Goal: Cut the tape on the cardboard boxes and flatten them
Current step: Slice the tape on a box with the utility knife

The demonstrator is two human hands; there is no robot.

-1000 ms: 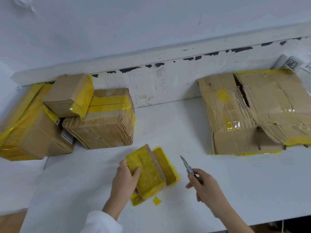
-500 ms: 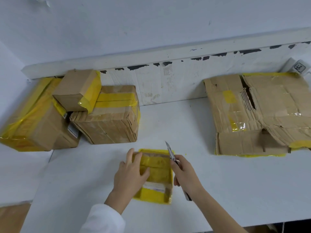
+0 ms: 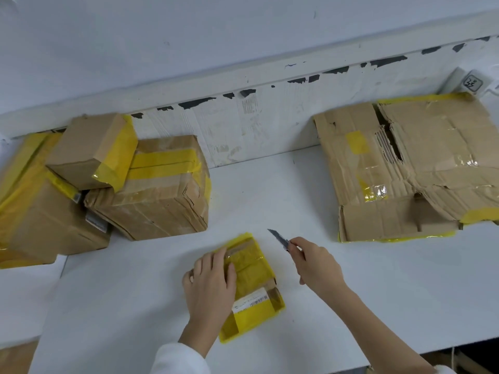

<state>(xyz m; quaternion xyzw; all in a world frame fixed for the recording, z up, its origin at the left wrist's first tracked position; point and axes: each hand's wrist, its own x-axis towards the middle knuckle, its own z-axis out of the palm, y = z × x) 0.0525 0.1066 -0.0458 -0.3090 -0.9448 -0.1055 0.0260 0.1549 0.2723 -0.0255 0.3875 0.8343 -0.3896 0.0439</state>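
A small flat box wrapped in yellow tape, with a white label near its front end, lies on the white table. My left hand presses flat on the box's left half with straight fingers. My right hand grips a utility knife just right of the box. The blade points up and to the left, clear of the box.
Three taped cardboard boxes are stacked at the back left against the wall. Flattened cardboard lies at the back right. A small white device sits in the far right corner. The table's front edge runs close below my arms.
The small box went from propped up in my left hand to lying flat under it. My right hand brought the knife to the box, then drew it off to the right.
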